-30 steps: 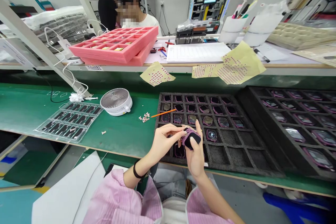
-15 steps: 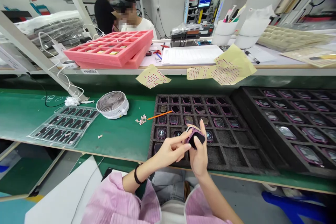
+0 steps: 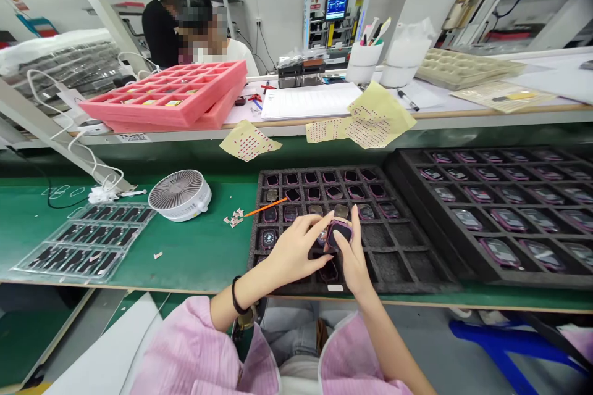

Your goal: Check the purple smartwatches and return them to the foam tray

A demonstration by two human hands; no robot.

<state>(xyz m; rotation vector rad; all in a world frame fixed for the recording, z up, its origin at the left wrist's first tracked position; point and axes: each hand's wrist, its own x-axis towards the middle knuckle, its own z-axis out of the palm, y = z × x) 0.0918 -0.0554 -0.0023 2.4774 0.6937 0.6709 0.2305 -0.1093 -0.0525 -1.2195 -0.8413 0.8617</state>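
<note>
My right hand [image 3: 354, 265] pinches a small square black device with a pink frame [image 3: 339, 234], likely a smartwatch body, between thumb and fingers. My left hand [image 3: 296, 253] comes in from the left, its fingertips pressed against the device's pink edge. Both hands hover over the near part of a black foam tray [image 3: 398, 270], whose compartments hold similar pink-framed devices. Its near row lies partly hidden under my hands. Several compartments at the tray's right side hold nothing.
A second black tray [image 3: 482, 271] of pink-framed devices lies to the right. On the green mat are an orange-handled tool [image 3: 264, 208], small metal pieces [image 3: 234, 218], a white fan [image 3: 180, 195] and a clear tray of dark parts [image 3: 86, 241]. A co-worker [image 3: 204, 31] sits beyond the pink foam tray [image 3: 169, 95].
The whole view has swung left. My hands have drawn closer together, with the left fingers now folded against the device. The device sits further right over the tray.
</note>
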